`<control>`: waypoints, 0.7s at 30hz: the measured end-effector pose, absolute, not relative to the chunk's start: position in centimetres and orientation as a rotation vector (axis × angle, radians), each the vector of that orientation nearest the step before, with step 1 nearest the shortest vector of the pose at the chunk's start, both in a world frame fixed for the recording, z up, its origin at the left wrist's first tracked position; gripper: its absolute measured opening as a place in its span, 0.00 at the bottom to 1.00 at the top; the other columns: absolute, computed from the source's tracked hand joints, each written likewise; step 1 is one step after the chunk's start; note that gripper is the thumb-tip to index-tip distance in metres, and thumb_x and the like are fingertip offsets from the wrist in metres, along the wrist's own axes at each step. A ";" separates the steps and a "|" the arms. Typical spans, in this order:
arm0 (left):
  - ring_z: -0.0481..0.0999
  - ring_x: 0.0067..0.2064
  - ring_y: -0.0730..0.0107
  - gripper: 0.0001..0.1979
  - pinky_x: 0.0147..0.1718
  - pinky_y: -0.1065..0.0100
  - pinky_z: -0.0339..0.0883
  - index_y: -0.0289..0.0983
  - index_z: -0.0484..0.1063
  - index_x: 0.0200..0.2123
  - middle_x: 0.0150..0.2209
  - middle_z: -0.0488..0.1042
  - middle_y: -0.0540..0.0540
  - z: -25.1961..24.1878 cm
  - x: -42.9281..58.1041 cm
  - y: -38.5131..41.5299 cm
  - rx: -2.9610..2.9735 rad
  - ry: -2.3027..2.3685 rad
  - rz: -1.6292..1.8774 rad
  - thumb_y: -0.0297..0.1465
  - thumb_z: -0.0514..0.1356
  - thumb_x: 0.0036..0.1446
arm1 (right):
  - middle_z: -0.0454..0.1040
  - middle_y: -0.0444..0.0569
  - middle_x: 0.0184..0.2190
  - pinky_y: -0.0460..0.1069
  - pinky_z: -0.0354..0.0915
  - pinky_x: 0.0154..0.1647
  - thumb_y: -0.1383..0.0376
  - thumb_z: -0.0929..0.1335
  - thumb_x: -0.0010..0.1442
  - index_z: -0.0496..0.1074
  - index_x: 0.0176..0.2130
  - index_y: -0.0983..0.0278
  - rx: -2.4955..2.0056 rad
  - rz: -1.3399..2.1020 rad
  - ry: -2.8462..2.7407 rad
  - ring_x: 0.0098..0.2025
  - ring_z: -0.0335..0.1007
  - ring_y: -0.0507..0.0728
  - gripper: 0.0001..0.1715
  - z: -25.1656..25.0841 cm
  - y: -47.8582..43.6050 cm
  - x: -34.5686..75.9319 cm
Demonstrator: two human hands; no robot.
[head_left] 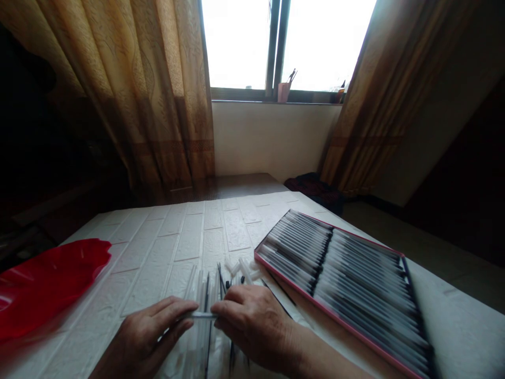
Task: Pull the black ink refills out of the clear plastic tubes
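My left hand and my right hand meet low in the view, both pinching the same thin clear pen tube held level between their fingertips. Under and just beyond them lies a loose heap of clear pen barrels, dark refills and small white caps on the white brick-patterned table cover. To the right sits a flat pink-edged tray packed with rows of finished pens.
A red plastic dish rests at the table's left edge. Beyond the table are tan curtains, a bright window with a pink cup on its sill, and a dark bundle on the floor.
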State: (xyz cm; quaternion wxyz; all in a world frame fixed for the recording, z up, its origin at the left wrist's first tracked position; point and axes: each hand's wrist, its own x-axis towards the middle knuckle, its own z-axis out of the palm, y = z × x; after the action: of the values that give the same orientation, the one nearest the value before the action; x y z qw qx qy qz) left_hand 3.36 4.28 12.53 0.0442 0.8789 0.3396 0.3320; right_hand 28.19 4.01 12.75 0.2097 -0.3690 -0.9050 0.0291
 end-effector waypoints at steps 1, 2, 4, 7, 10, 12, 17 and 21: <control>0.86 0.36 0.74 0.11 0.38 0.81 0.76 0.48 0.75 0.48 0.37 0.84 0.54 12.6 3.3 4.3 2.678 1.045 1.018 0.41 0.55 0.72 | 0.78 0.46 0.32 0.49 0.56 0.28 0.62 0.69 0.68 0.78 0.42 0.60 -1.044 0.114 -2.496 0.30 0.73 0.55 0.08 12.7 4.1 28.4; 0.86 0.36 0.74 0.11 0.38 0.82 0.76 0.48 0.76 0.48 0.37 0.84 0.54 12.6 3.2 4.4 2.670 1.060 1.023 0.41 0.55 0.72 | 0.78 0.46 0.32 0.49 0.57 0.28 0.62 0.68 0.68 0.78 0.43 0.60 -1.059 0.151 -2.471 0.31 0.73 0.55 0.08 12.6 4.2 28.7; 0.86 0.36 0.74 0.11 0.37 0.82 0.76 0.47 0.76 0.47 0.37 0.84 0.53 12.6 3.0 4.6 2.659 1.098 1.055 0.41 0.55 0.71 | 0.78 0.47 0.33 0.48 0.58 0.30 0.62 0.68 0.68 0.79 0.43 0.61 -1.079 0.229 -2.412 0.32 0.74 0.56 0.09 12.3 4.5 29.3; 0.86 0.35 0.74 0.11 0.36 0.81 0.77 0.46 0.76 0.46 0.36 0.84 0.53 12.6 2.5 5.1 2.666 1.148 1.118 0.42 0.57 0.70 | 0.79 0.50 0.34 0.48 0.61 0.33 0.64 0.69 0.66 0.80 0.40 0.63 -1.085 0.379 -2.298 0.34 0.74 0.57 0.08 12.1 5.2 30.4; 0.86 0.33 0.73 0.13 0.34 0.80 0.77 0.45 0.77 0.45 0.35 0.84 0.52 12.8 2.3 5.5 2.669 1.183 1.171 0.44 0.57 0.69 | 0.79 0.52 0.34 0.49 0.62 0.35 0.66 0.70 0.63 0.82 0.39 0.65 -1.081 0.589 -2.129 0.33 0.74 0.57 0.08 12.2 5.8 31.2; 0.86 0.31 0.73 0.14 0.30 0.81 0.77 0.45 0.77 0.43 0.34 0.84 0.52 13.3 2.4 5.6 2.663 1.204 1.215 0.46 0.57 0.69 | 0.79 0.52 0.32 0.49 0.63 0.36 0.68 0.71 0.61 0.82 0.40 0.66 -1.076 0.683 -2.043 0.32 0.73 0.56 0.09 12.2 6.2 31.6; 0.84 0.26 0.76 0.15 0.25 0.83 0.75 0.45 0.77 0.42 0.32 0.84 0.54 13.5 2.5 5.5 2.627 1.237 1.225 0.48 0.57 0.68 | 0.79 0.49 0.29 0.49 0.64 0.35 0.68 0.70 0.58 0.83 0.37 0.66 -1.100 0.842 -1.895 0.31 0.72 0.55 0.09 12.3 6.6 31.6; 0.83 0.27 0.75 0.13 0.26 0.81 0.75 0.46 0.76 0.45 0.34 0.83 0.53 11.7 1.7 5.5 2.591 1.242 1.159 0.47 0.59 0.67 | 0.75 0.45 0.23 0.46 0.63 0.28 0.62 0.69 0.59 0.82 0.34 0.66 -1.120 1.042 -1.732 0.25 0.67 0.52 0.12 12.2 6.7 31.1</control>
State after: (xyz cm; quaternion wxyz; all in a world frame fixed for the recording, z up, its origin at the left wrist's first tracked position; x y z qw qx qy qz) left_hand 1.74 5.52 11.69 0.0216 0.8361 0.4008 0.3740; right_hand 31.14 6.65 12.18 0.4036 -0.4433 -0.6860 0.4124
